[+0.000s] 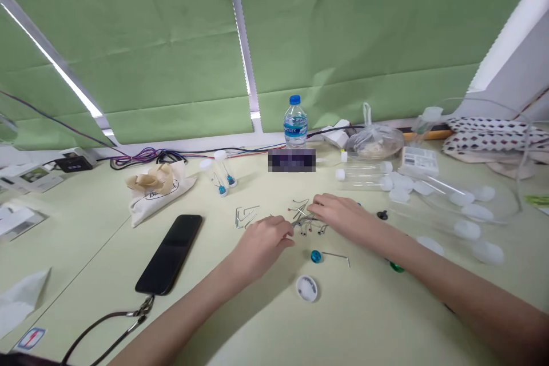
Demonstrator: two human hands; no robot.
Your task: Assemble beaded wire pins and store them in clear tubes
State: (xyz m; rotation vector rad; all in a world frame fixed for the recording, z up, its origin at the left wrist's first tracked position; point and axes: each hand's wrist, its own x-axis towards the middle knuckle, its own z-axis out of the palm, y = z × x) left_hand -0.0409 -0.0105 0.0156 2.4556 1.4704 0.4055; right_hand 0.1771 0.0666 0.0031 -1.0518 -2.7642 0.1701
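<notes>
A pile of thin metal wires with small beads at their ends (pixel 305 225) lies on the table between my hands. My left hand (pixel 266 243) is curled at the pile's left side, thumb near its fingertips; anything between them is hidden. From the right, my right hand (pixel 337 211) reaches over the pile with bent fingers close together, and what they pinch is too small to make out. Left of my left hand are several bent metal hex keys (pixel 245 216). Nearer to me sit a blue round part (pixel 316 256), a single hex key (pixel 337 255) and a white cap holding small dark bits (pixel 307 289).
Two clear tubes with blue parts (pixel 226 174) stand behind the hex keys. A black phone (pixel 169 254) and a cloth pouch (pixel 159 191) lie at left. At the back is a water bottle (pixel 295 123). Clear capped tubes (pixel 364 176) and a green part (pixel 397 267) are at right.
</notes>
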